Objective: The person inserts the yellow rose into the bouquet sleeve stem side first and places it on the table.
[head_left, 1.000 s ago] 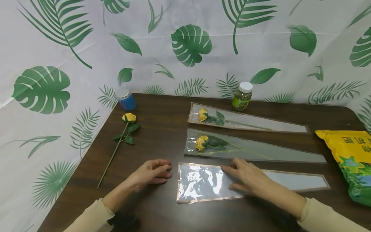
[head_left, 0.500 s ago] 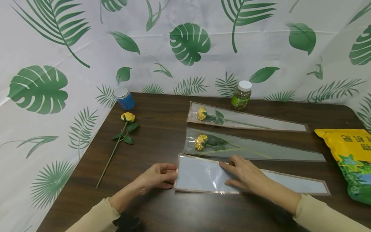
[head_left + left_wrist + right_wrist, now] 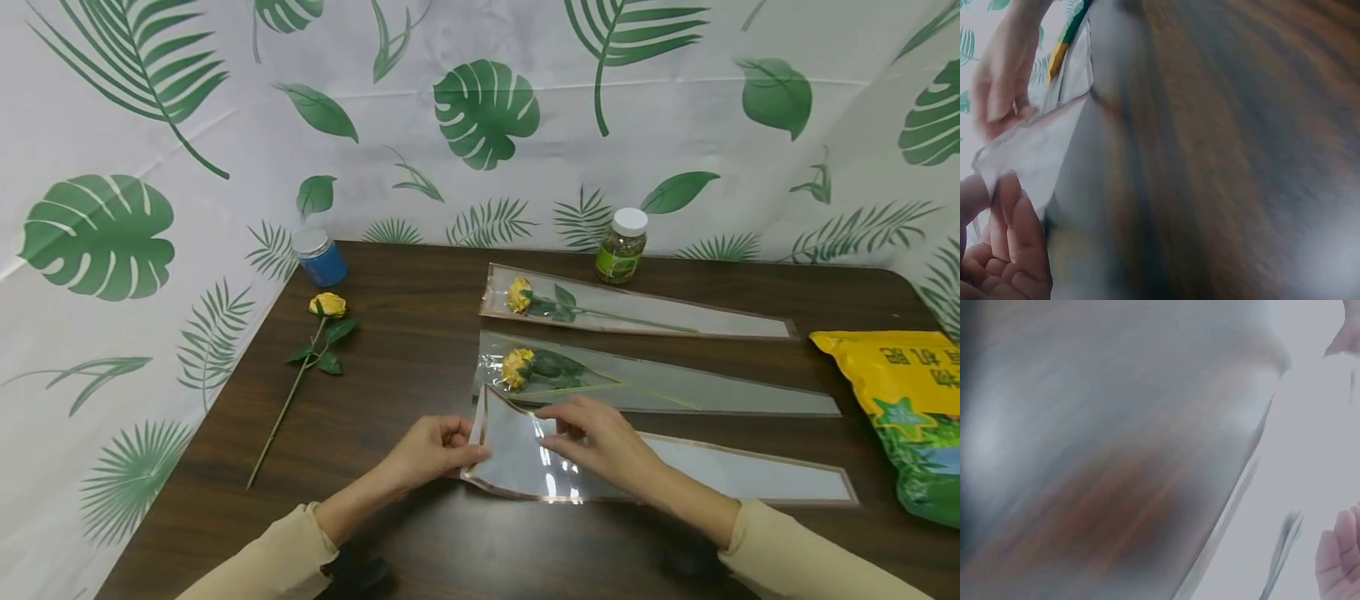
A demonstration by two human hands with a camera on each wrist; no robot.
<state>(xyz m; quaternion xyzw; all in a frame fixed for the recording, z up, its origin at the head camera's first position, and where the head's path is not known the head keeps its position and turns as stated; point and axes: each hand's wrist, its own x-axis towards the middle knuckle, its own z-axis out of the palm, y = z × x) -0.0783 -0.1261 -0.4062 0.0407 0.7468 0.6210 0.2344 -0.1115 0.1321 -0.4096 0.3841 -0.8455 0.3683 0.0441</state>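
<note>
In the head view, a clear plastic flower sleeve (image 3: 517,454) with a pale back and copper-coloured border lies nearest the person. My left hand (image 3: 435,454) pinches its wide left end, thumb above and fingers below; the left wrist view shows this sleeve end (image 3: 1041,150) lifted and bent. Over the upper edge hovers my right hand (image 3: 603,442), its fingers bent loosely and thumb apart from them; whether they touch the film is hard to see. In the right wrist view, the right fingers (image 3: 1338,553) appear over the pale sleeve. No flower shows in this sleeve.
Two more sleeves, a grey one (image 3: 720,392) and a copper-edged one (image 3: 735,323), each hold a yellow rose. A loose yellow rose (image 3: 327,305) lies left. Behind stand a blue jar (image 3: 324,265) and a white-capped jar (image 3: 621,250). A yellow-green bag (image 3: 907,408) lies right.
My left hand has moved right and taken hold of the sleeve's wide end, which is now raised and bent. My right hand has lifted off the sleeve's surface and shifted left.
</note>
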